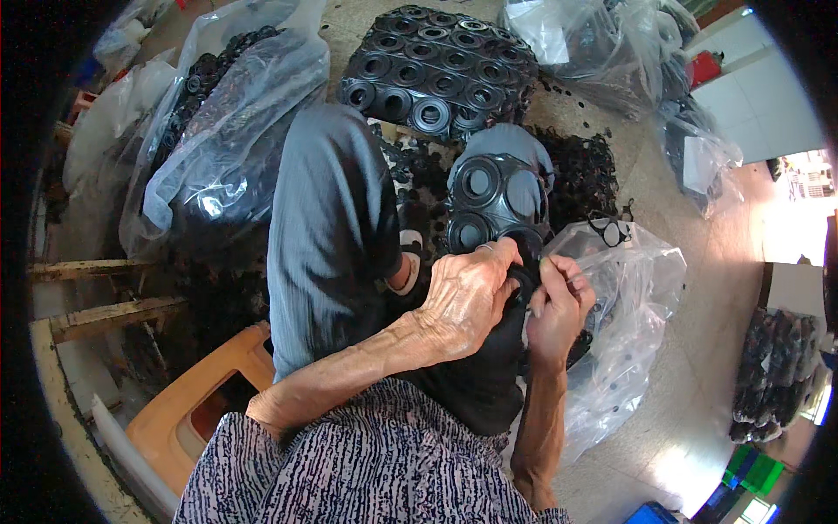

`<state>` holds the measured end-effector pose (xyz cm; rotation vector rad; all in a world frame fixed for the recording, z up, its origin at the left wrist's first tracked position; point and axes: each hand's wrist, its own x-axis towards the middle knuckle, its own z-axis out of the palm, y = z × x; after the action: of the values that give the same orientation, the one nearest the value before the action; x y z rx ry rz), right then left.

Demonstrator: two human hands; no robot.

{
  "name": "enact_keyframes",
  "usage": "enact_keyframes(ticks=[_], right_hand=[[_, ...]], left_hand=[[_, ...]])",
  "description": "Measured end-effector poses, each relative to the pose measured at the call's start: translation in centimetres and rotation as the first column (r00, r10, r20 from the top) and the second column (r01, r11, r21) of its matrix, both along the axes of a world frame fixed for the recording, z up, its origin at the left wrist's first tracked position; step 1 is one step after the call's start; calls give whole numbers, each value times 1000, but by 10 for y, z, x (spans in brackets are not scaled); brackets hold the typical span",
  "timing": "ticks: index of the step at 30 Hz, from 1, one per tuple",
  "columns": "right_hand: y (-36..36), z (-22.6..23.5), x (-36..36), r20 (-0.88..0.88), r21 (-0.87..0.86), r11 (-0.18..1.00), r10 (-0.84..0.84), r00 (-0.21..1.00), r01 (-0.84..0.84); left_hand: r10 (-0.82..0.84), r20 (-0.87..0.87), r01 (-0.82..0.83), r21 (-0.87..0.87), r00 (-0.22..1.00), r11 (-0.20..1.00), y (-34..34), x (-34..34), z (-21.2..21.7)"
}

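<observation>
A black rubber sheet (pixel 454 203) with moulded rings and round holes lies over my right knee. My left hand (pixel 467 297) is closed on the sheet's near end, its fingers bent over a ring there. Close beside it, my right hand (pixel 559 301) is closed, thumb and fingertips pinched together at the same end. A dark ring (pixel 521 284) shows between the two hands. What the right fingertips pinch, if anything, is too small to make out. Beyond my knees lies a stack of similar ringed black sheets (pixel 436 65).
Clear plastic bags (pixel 236 131) of black parts stand at left, and another bag (pixel 633 262) lies beside my right leg. Loose black rings (pixel 580 175) cover the floor ahead. An orange plastic chair (pixel 196 393) is at lower left. Bundled dark parts (pixel 772 375) stand far right.
</observation>
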<state>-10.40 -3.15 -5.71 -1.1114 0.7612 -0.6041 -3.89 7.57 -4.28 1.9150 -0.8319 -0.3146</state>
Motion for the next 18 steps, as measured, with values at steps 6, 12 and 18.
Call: enact_keyframes(ticks=[6,12,18], right_hand=[[-4,-14,13,-46,-234,972,-2,999,-9],[-10,-24,19,-41,-633,774,-14,999,-15],[-33,-23,25,-241,-353,935,-135,961,43]], left_hand=[[8,55,-7,-21,998,1000,-1,3,-6],[2,88,0,-24,996,1000,-1,2,-8],[-27,20,28,-52,999,998,13,0,-2]])
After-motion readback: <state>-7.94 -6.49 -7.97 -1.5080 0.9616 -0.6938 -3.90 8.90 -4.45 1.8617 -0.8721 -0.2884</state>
